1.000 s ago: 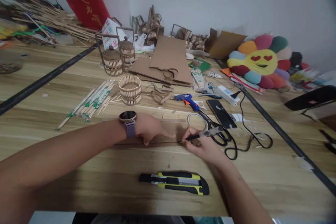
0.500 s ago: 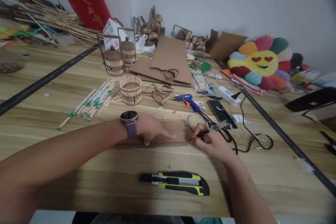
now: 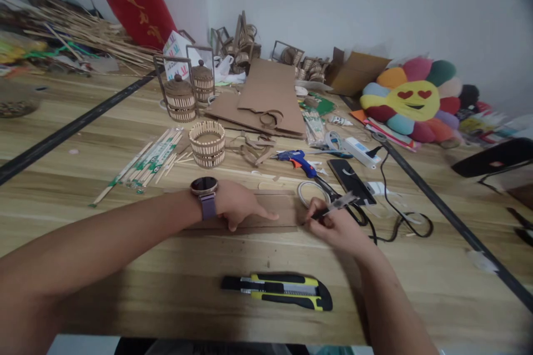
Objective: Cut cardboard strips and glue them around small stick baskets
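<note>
My left hand, with a watch on its wrist, presses on a brown cardboard strip lying on the table. Its index finger is stretched out along the strip and the thumb is apart. At the strip's right end, my right hand is closed around a pen with a clear barrel and dark grip. The pen's tip points down at the cardboard. Nearer to me lies a yellow and black utility knife. Just beyond my right hand is a white roll of tape.
Behind my hands are a small stick basket, bagged sticks, a blue glue gun and a phone. Cardboard sheets lie farther back. Black cords curl at the right, near a power strip.
The pen has tilted slightly in my right hand, and its tip has shifted a little at the strip's right end. My left hand stays in place on the cardboard.
</note>
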`<move>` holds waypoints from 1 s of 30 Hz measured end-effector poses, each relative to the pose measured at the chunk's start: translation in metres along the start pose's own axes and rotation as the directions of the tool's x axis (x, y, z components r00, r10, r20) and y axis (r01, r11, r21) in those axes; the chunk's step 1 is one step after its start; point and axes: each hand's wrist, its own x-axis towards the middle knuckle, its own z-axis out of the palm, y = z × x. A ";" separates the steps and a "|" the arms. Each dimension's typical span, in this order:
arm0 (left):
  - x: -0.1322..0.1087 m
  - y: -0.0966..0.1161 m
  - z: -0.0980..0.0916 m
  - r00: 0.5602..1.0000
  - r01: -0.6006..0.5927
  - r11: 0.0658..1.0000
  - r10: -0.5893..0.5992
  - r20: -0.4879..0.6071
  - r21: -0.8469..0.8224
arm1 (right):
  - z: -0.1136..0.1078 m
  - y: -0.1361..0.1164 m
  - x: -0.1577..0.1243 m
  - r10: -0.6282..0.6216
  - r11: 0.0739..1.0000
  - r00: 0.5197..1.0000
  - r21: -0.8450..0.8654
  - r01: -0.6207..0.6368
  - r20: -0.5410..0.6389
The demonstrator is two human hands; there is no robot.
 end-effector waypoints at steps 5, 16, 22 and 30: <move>-0.004 0.008 -0.007 0.987 0.062 0.992 -0.078 0.141 0.112 | 0.005 -0.010 0.001 -0.132 0.991 0.988 -0.009 0.131 -0.082; -0.038 -0.026 0.026 0.987 -0.117 0.993 0.119 -0.108 0.022 | 0.012 -0.013 0.003 -0.100 0.988 0.995 -0.118 0.100 0.008; -0.061 -0.041 0.036 0.989 -0.079 0.996 0.075 -0.127 -0.031 | 0.013 -0.010 0.007 -0.070 0.995 0.998 -0.069 0.069 -0.006; -0.056 -0.044 0.039 0.988 -0.077 0.992 0.063 -0.138 -0.103 | 0.037 -0.052 0.017 -0.080 0.973 0.997 0.219 0.076 0.010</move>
